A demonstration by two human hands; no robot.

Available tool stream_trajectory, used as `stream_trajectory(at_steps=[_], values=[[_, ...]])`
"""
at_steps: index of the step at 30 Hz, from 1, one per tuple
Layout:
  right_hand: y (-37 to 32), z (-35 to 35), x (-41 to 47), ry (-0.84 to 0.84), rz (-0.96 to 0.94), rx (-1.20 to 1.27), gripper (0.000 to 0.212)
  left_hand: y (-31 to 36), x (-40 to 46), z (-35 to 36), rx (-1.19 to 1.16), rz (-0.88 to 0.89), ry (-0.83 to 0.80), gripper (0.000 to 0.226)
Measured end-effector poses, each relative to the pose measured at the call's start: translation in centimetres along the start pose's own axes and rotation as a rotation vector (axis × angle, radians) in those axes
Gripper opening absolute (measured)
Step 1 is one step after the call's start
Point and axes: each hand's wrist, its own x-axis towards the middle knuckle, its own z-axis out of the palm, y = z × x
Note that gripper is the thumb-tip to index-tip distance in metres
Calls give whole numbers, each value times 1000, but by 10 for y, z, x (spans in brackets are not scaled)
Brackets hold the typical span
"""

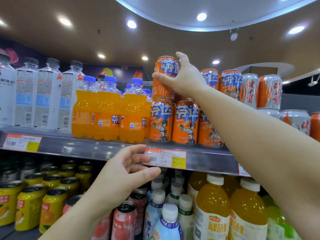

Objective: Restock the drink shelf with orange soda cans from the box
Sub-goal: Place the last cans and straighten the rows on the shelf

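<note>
My right hand (183, 78) grips an orange soda can (164, 75) with blue lettering, upright on top of the front-left can of the lower row. That lower row of orange soda cans (186, 122) stands on the grey shelf (90, 148). More orange cans (230, 84) are stacked in the upper row to the right of my hand. My left hand (124, 170) hovers below the shelf edge with fingers apart and holds nothing. The box is out of view.
Orange soda bottles (109, 111) and white-labelled water bottles (45, 94) stand left of the cans. Silver and red cans (270, 90) stand to the right. A price tag (165, 158) hangs on the shelf edge. The lower shelf holds yellow cans (29, 208), pink cans (123, 220) and juice bottles (213, 210).
</note>
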Motion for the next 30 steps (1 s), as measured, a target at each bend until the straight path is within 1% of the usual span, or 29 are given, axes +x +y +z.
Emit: stream_trajectory(at_steps=[2, 4, 5, 7, 10, 13, 16, 20, 24, 27, 30], values=[[1, -9, -11, 124, -55, 30, 98, -2, 0, -1, -11, -5, 3, 65], [5, -18, -30, 223, -98, 49, 84, -3, -1, -2, -4, -1, -1, 63], [8, -21, -40, 237, -113, 36, 75, -3, -1, -1, 7, 5, -4, 64], [18, -22, -62, 202, -138, -39, 63, -1, -2, 0, 30, 16, 0, 66], [38, -21, -97, 148, -185, -155, 52, 1, -2, 1, 85, 52, 11, 68], [55, -25, -131, 251, -215, -231, 44, -1, -1, 3, 147, 79, 13, 72], [70, -26, -157, 285, -155, -239, 48, -4, 1, 9, 152, 82, 11, 69], [81, -24, -182, 161, -37, -324, 67, -6, 2, 15, 161, 103, 27, 65], [80, -23, -194, 109, -9, -343, 67, -8, 5, 18, 133, 104, 37, 59], [83, -25, -199, 136, 50, -332, 67, -12, 5, 18, 93, 89, 23, 62], [89, -35, -201, 226, 164, -305, 62, -16, 3, 16, 80, 88, 1, 61]])
